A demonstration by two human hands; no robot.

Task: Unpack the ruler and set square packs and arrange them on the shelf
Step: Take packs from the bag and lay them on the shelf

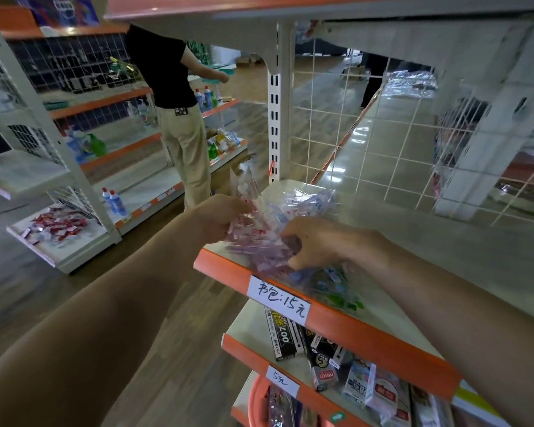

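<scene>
The orange-edged shelf (383,349) carries a loose heap of clear ruler and set square packs (259,241) at its near left corner. The left hand (225,217) grips the red-printed packs from the left, fingers curled round them, while the right hand (318,241) pinches the same bundle from the right. A handwritten price label (279,298) sits on the shelf edge just below

A single head-worn wide-angle view looks forward and down, close over the orange-edged shelf (346,322), with an aisle off to the left.
</scene>
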